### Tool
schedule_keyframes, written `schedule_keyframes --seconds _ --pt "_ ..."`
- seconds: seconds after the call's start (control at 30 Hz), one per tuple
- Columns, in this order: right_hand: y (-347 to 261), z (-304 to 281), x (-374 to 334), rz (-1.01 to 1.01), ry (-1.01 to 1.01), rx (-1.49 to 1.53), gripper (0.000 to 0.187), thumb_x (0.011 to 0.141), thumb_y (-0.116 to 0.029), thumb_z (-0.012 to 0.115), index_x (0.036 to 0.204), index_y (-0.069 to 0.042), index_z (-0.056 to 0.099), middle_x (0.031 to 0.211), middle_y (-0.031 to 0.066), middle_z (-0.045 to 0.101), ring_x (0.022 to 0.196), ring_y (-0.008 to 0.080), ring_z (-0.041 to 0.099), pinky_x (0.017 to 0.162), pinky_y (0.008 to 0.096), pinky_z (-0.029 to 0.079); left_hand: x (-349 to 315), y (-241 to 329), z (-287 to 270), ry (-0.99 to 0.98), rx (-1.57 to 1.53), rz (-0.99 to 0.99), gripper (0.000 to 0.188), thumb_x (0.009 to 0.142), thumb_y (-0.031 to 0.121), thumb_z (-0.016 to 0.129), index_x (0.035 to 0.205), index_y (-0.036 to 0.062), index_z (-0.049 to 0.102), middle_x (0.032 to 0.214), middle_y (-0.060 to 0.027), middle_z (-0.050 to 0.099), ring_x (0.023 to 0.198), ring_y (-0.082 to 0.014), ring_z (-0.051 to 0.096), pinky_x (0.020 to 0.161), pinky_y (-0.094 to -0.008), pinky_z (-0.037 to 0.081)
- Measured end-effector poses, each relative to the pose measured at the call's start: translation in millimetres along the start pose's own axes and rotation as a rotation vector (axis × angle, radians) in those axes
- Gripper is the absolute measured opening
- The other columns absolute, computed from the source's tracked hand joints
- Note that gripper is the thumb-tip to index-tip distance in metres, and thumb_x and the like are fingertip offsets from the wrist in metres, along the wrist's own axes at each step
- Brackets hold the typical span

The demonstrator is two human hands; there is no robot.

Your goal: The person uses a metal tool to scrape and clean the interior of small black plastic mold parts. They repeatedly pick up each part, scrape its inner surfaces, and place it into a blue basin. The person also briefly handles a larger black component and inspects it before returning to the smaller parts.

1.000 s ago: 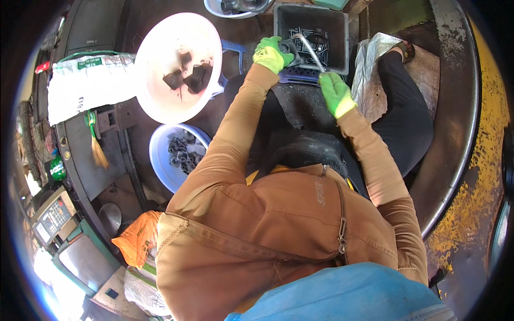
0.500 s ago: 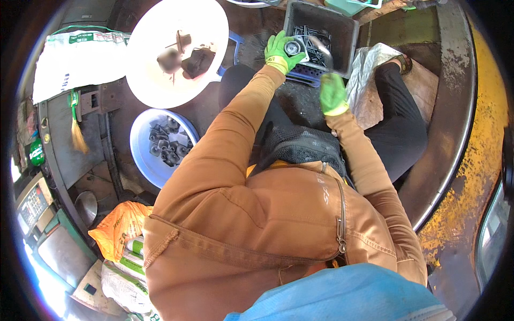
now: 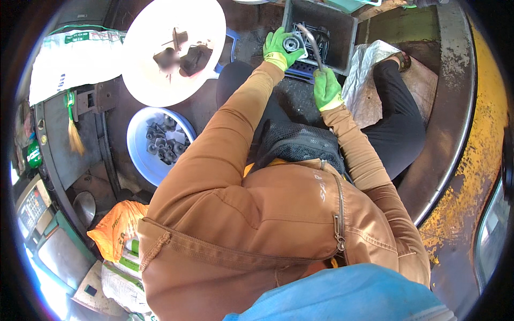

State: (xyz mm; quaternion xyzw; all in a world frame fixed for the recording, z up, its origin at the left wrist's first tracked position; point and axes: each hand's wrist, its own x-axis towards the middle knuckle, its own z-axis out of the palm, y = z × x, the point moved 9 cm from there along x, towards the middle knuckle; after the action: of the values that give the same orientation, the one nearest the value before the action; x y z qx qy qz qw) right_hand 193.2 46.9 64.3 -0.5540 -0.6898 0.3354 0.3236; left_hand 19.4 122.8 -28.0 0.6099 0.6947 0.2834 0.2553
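Note:
My left hand (image 3: pixel 275 49), in a green glove, grips a round metal part (image 3: pixel 292 44) with a pale squarish flange, over the near left edge of a dark grey crate (image 3: pixel 343 40). Dark rod-like metal pieces (image 3: pixel 320 38) lie inside that crate. In my right hand (image 3: pixel 327 90), also gloved in green, is a curved metal rod-like tool (image 3: pixel 312 44); it points up and away. The tool's tip is close to the metal part, but I cannot tell whether they touch. My fingers partly cover the part and the tool's lower end.
A large white basin (image 3: pixel 142 51) with a few dark parts stands at the far left. Nearer is a blue-white tub (image 3: pixel 138 156) of dark metal parts. A white sack (image 3: pixel 77 67) and an orange bag (image 3: pixel 119 229) lie further left. A yellow, worn metal edge (image 3: pixel 471 160) curves along the right.
My right hand has moved slightly left and forward. The tool in it, blurred before, now stands clear, tilted toward the metal part. My left hand stays nearly in place.

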Motion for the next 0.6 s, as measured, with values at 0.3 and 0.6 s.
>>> schedule_keyframes --seconds 0.3,0.6 --pt "12 11 5 0.094 -0.067 -0.100 0.032 0.095 -0.034 0.040 0.101 -0.006 0.055 0.090 0.0265 0.061 0.084 0.0473 0.058 0.070 0.0525 0.045 0 0 -5 0.059 -0.005 0.005 0.074 0.052 0.048 0.084 0.117 0.0243 0.059 0.143 -0.0074 0.040 0.133 -0.0393 0.030 0.110 -0.0481 0.024" --pt "36 30 -12 0.420 -0.369 -0.329 0.039 0.095 -0.040 0.038 0.101 -0.006 0.057 0.102 0.0251 0.062 0.093 0.0463 0.058 0.081 0.0512 0.046 0 -5 -5 0.003 -0.070 -0.085 0.077 0.053 0.049 0.084 0.121 0.0263 0.056 0.145 -0.0079 0.037 0.136 -0.0393 0.025 0.110 -0.0501 0.022"
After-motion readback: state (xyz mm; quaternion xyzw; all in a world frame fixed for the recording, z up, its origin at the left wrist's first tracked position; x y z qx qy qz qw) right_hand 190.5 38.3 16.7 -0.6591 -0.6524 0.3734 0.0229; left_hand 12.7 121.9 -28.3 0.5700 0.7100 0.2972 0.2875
